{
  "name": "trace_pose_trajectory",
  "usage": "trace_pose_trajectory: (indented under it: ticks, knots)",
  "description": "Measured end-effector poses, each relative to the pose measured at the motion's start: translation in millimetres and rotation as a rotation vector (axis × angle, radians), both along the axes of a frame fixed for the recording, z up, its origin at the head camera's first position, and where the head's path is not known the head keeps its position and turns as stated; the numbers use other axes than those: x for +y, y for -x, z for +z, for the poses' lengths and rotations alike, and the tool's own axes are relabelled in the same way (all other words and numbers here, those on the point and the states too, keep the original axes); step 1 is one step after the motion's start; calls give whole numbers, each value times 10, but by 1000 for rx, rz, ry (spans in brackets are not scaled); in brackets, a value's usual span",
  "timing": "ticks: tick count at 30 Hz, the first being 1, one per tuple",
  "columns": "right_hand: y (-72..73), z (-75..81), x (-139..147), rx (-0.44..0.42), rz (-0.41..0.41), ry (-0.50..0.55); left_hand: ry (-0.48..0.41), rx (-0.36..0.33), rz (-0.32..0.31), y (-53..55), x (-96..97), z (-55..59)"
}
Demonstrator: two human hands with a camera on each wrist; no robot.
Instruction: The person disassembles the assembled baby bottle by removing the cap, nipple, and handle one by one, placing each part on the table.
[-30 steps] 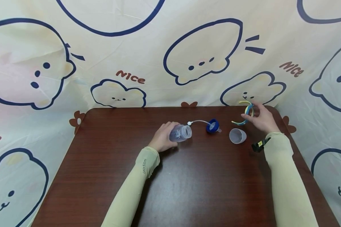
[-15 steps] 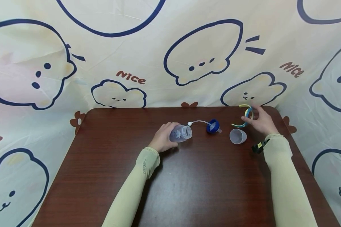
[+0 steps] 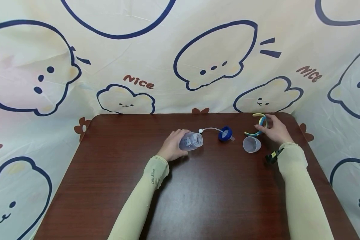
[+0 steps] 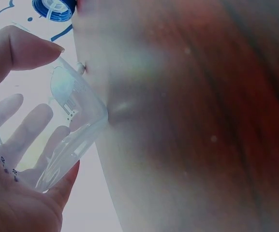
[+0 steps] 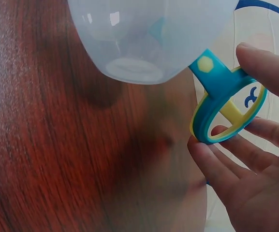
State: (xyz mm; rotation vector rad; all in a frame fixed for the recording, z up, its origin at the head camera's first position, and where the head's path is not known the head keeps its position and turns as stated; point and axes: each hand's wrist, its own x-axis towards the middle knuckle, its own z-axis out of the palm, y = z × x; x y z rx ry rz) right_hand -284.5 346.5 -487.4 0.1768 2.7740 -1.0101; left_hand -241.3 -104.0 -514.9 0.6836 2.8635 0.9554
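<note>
My left hand (image 3: pixel 173 145) grips a clear plastic bottle (image 3: pixel 190 141); the bottle is tilted, its open threaded mouth toward the right. In the left wrist view the thumb and fingers wrap round the bottle (image 4: pixel 74 113). My right hand (image 3: pixel 276 129) pinches a blue and yellow bottle handle (image 3: pixel 261 124) with a ring and side grips, at the table's far right. The right wrist view has the handle's ring (image 5: pixel 202 123) between thumb and fingers. A translucent cup (image 3: pixel 251 144) stands just in front of the handle. Between the hands lies a blue cap (image 3: pixel 225 133) with a straw.
The dark brown wooden table (image 3: pixel 216 193) has its back edge close behind the right hand. Pale printed cloth (image 3: pixel 162 60) hangs behind and at both sides. The cap's thin straw (image 3: pixel 211 128) ends in a white weight (image 3: pixel 200 131) close to the bottle's mouth.
My right hand has lowered the bottle handle a little toward the table, closer behind the cup. The left hand and the bottle have stayed in place.
</note>
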Motion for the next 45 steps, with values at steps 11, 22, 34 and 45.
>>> trace_pose_trajectory:
  ticks: [11,22,34,45]
  knots:
    - [12,-25,20,-13,4,-11,5,1,1,1,-1,2]
    - [12,-54,45,-21,3,-11,-5,-17,4,-3,0,19]
    - [11,-124,90,-36,-2,21,-2,-1,7,-6,1,-1]
    - [20,-132,102,-37,5,29,-9,-10,13,-6,2,7]
